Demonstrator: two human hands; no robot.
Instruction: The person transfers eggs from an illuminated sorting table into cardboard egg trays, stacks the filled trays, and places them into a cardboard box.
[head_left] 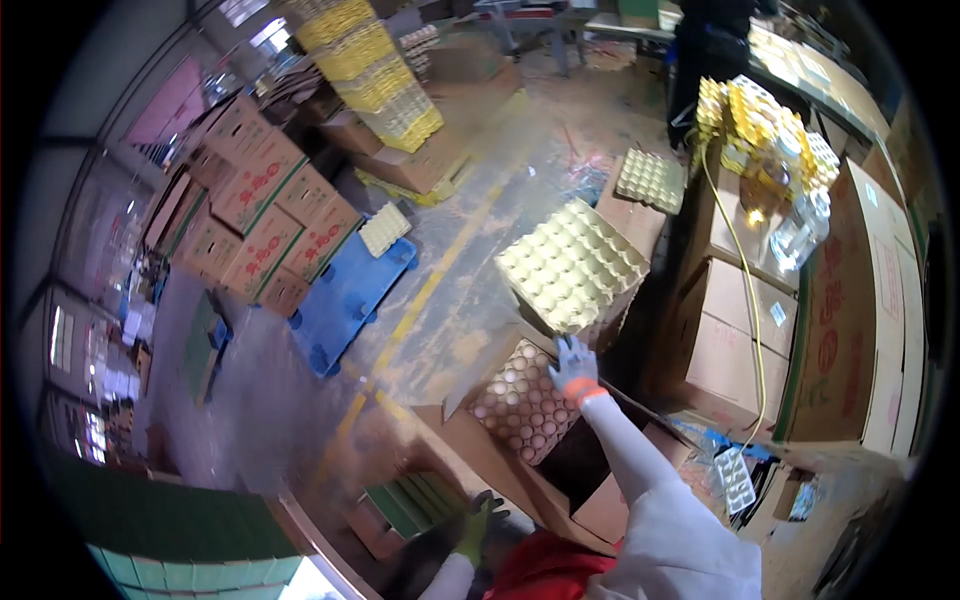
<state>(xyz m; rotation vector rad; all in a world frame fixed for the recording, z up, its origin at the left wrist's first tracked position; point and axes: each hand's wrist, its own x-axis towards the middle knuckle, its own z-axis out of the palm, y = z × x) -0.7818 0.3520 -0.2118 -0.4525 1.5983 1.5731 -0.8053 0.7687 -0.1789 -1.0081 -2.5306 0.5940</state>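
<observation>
My right hand (574,368), in a grey glove with an orange cuff, stretches out with fingers apart at the near corner of a stack of pale egg trays (575,262). Whether the fingertips touch the stack I cannot tell. Just below lies a tray of brown eggs (520,400) inside an open cardboard box (465,455). My left hand (482,522), in a green and dark glove, is low by the box's near left side. Its fingers are apart and nothing shows in them.
Printed cartons (265,215) are stacked at left beside a blue pallet (350,300). Tall yellow tray stacks (375,75) stand behind. At right are more cartons (735,340), clear plastic bottles (800,230) and a yellow hose (745,260). A person (705,60) stands at the back.
</observation>
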